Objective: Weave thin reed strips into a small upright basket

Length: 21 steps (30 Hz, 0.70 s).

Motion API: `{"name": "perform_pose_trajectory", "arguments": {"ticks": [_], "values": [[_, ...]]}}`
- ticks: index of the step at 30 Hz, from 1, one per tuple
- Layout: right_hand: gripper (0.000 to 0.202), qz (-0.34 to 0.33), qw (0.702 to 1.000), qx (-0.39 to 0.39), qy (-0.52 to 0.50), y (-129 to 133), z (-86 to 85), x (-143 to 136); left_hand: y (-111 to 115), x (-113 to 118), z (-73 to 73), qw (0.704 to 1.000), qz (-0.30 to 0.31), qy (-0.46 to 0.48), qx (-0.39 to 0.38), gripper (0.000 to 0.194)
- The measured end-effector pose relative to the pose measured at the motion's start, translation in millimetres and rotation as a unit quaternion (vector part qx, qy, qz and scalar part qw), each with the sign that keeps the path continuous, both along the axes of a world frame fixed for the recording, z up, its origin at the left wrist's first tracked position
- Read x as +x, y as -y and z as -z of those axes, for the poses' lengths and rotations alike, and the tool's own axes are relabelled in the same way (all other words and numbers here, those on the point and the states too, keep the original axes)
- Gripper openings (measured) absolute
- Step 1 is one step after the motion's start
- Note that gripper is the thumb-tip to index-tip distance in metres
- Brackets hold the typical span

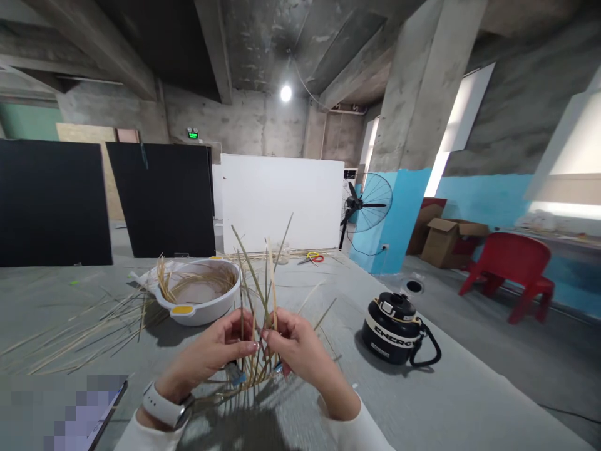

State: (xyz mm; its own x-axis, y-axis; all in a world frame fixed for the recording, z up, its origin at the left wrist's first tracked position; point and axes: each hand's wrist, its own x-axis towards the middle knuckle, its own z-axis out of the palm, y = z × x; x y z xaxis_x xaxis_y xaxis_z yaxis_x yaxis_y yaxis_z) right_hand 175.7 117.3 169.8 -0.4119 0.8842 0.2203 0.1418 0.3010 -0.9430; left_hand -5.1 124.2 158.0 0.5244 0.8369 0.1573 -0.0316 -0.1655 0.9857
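Observation:
A partly woven bundle of thin straw-like strips (256,369) stands on the grey table, its long ends pointing upward. My left hand (220,344), with a white watch on the wrist, has its thumb and fingers closed round strips on the left side. On the right side, my right hand (293,344) pinches strips between thumb and fingers near the middle of the bundle. Small clips, one of them blue (238,378), sit low on the weave, partly hidden behind the hands.
A white basin (204,313) with coiled strips stands behind my left hand, loose strips (89,332) to its left. A black bottle (392,332) stands at right. Scissors (315,257) lie at the back edge. A screen device (94,416) is at lower left.

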Motion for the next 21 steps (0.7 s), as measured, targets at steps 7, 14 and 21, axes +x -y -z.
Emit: {"name": "perform_pose_trajectory", "arguments": {"ticks": [7, 14, 21], "values": [[0.008, 0.004, 1.0, -0.014, -0.01, -4, 4.7, -2, 2, 4, -4.6, 0.997, -0.062, -0.036, -0.009, 0.014], [0.012, 0.036, 0.999, -0.014, -0.012, -7, 7.6, -2, 2, 17, -1.7, 0.986, -0.135, -0.093, 0.015, 0.025], [0.01, 0.01, 1.0, -0.02, -0.011, -8, 8.5, -1, 5, 17, 2.3, 0.973, -0.164, -0.133, 0.094, 0.032]]}}
